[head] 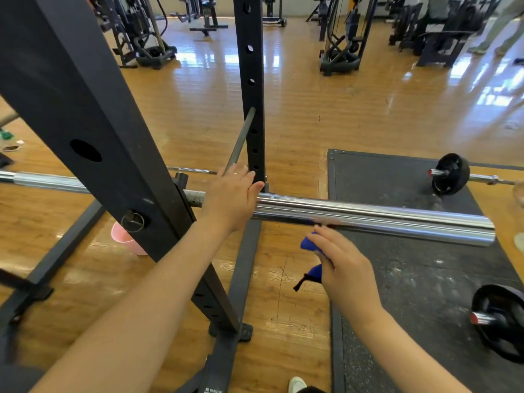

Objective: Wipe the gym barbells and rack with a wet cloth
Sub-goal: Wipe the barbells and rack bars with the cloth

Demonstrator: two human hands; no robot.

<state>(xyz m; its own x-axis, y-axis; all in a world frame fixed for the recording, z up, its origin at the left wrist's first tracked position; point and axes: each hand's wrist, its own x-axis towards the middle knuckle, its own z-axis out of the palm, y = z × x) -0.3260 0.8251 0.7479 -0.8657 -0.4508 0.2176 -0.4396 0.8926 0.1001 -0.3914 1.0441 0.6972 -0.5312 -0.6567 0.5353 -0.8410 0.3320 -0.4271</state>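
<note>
A chrome barbell (368,219) lies across the black rack (93,114), its shiny sleeve reaching right. My left hand (232,194) grips the bar at the inner end of the sleeve, just right of the slanted rack post. My right hand (340,262) holds a bunched blue cloth (310,243) just below and in front of the sleeve; the cloth's upper edge is close to the underside of the bar, and I cannot tell if it touches. A dark tag hangs from the cloth.
A second black upright (251,89) with holes stands behind the bar. A pink bucket (127,241) sits on the wooden floor behind the slanted post. Two loaded barbells (450,173) lie on the black rubber mat (397,279) at right. Gym machines stand in the background.
</note>
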